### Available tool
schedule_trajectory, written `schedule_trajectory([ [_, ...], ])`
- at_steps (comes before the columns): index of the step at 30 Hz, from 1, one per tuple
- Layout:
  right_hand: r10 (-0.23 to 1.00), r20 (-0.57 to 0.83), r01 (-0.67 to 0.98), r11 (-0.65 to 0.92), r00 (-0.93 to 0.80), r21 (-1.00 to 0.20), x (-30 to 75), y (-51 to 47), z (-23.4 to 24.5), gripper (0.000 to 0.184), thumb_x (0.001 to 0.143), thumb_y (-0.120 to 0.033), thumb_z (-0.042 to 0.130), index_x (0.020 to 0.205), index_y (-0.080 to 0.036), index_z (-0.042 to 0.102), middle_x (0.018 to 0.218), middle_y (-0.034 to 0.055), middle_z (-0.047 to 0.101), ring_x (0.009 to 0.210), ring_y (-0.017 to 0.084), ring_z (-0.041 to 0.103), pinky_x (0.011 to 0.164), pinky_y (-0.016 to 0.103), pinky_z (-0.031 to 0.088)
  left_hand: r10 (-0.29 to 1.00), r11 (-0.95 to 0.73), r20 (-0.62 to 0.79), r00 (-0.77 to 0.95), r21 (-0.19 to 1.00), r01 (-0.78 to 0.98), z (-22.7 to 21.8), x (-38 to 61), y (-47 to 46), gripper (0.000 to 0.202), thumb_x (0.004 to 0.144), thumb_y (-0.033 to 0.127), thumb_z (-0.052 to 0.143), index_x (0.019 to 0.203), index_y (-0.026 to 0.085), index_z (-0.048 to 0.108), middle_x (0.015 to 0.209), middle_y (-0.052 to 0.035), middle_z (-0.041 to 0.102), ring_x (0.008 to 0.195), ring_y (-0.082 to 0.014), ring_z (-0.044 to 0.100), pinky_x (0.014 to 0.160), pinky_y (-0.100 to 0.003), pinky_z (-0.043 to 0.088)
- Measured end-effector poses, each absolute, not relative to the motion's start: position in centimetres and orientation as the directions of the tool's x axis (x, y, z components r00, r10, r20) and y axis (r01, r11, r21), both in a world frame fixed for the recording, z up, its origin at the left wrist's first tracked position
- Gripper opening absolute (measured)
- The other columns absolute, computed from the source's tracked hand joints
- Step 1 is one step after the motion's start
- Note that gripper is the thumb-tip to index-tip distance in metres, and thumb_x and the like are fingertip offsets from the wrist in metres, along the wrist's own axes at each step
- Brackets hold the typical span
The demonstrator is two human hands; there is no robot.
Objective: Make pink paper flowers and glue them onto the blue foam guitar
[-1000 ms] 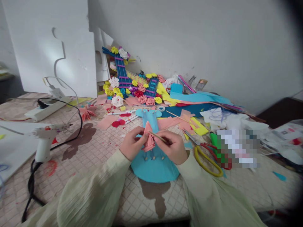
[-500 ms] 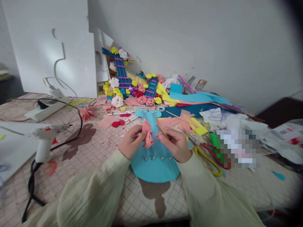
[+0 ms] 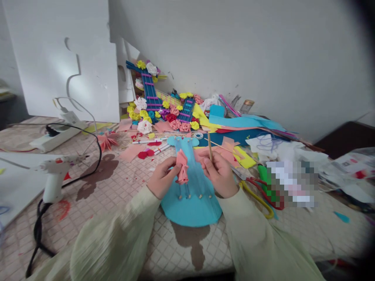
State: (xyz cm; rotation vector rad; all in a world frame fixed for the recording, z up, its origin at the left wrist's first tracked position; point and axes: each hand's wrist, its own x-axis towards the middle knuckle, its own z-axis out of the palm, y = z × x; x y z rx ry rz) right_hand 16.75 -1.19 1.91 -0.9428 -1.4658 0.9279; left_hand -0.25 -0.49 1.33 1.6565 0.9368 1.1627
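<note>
Pinched in my left hand (image 3: 164, 175) is a piece of folded pink crepe paper (image 3: 182, 167), gathered and crumpled toward its lower end. My right hand (image 3: 219, 171) is closed around a thin wooden stick (image 3: 210, 146) that points upward, apart from the paper. Beneath both hands lies a light blue instrument-shaped paper craft (image 3: 191, 210) with a rounded lower body, a narrow neck and small pegs. My right fingers partly cover its right side.
A white hot glue gun (image 3: 54, 179) stands on the left near a power strip (image 3: 58, 134). Red-and-yellow scissors (image 3: 263, 195) lie at the right. Paper flowers (image 3: 145, 125) and blue paper instruments (image 3: 150, 91) lean at the back. Pink paper scraps (image 3: 131, 153) are scattered around.
My right hand has turned the stick from slanting toward the pink paper to nearly upright, moving it slightly away. My left hand keeps the paper in about the same place.
</note>
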Motion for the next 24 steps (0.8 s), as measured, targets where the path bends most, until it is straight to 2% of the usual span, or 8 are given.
schedule_trajectory([
  [5,0.917,0.393,0.073,0.397,-0.066,-0.915,16.76,-1.05,1.79,0.010,0.081,-0.025,0.044,0.088,-0.019,0.049,0.066,-0.0033,0.044,0.041,0.003,0.034,0.037,0.018,0.026,0.903,-0.345,0.290,0.319,0.929,0.132,1.23,-0.10,-0.63,0.018,0.079,0.028,0.044,0.071,0.015,0.054,0.065,-0.0007,0.051,0.069,-0.0146,0.050,0.060,-0.024,0.041],
  [11,0.922,0.387,0.036,0.387,-0.014,-0.921,17.03,-1.08,1.97,0.013,0.071,-0.012,0.044,0.081,-0.019,0.048,0.062,-0.0038,0.046,0.042,0.004,0.033,0.038,0.019,0.025,0.855,-0.449,0.300,0.424,0.837,0.313,0.66,-0.09,-0.66,0.019,0.081,0.027,0.042,0.078,0.016,0.057,0.075,-0.0034,0.059,0.073,-0.0154,0.054,0.066,-0.025,0.042],
  [17,0.927,0.373,0.057,0.374,-0.031,-0.926,17.16,-1.23,2.30,0.014,0.069,-0.012,0.049,0.081,-0.019,0.049,0.068,-0.0039,0.045,0.045,0.004,0.036,0.040,0.019,0.027,0.789,-0.572,0.287,0.544,0.666,0.478,0.70,-0.28,-0.93,0.020,0.080,0.024,0.041,0.083,0.015,0.059,0.079,-0.0055,0.063,0.074,-0.0170,0.056,0.068,-0.027,0.041],
  [20,0.934,0.349,0.077,0.354,-0.075,-0.932,17.11,-1.41,2.47,0.019,0.068,-0.012,0.052,0.085,-0.020,0.048,0.072,-0.0042,0.044,0.045,0.003,0.035,0.040,0.018,0.027,0.786,-0.578,0.276,0.553,0.646,0.499,0.80,-0.42,-0.97,0.019,0.077,0.022,0.044,0.086,0.015,0.059,0.081,-0.0064,0.063,0.074,-0.0179,0.056,0.068,-0.028,0.041],
  [24,0.942,0.319,0.073,0.327,-0.106,-0.942,16.95,-1.62,2.72,0.020,0.069,-0.019,0.058,0.086,-0.020,0.048,0.075,-0.0033,0.048,0.043,0.002,0.033,0.039,0.018,0.027,0.787,-0.582,0.317,0.530,0.666,0.466,1.18,-0.44,-0.99,0.017,0.077,0.023,0.044,0.077,0.015,0.059,0.073,-0.0046,0.061,0.070,-0.0168,0.054,0.066,-0.027,0.041],
])
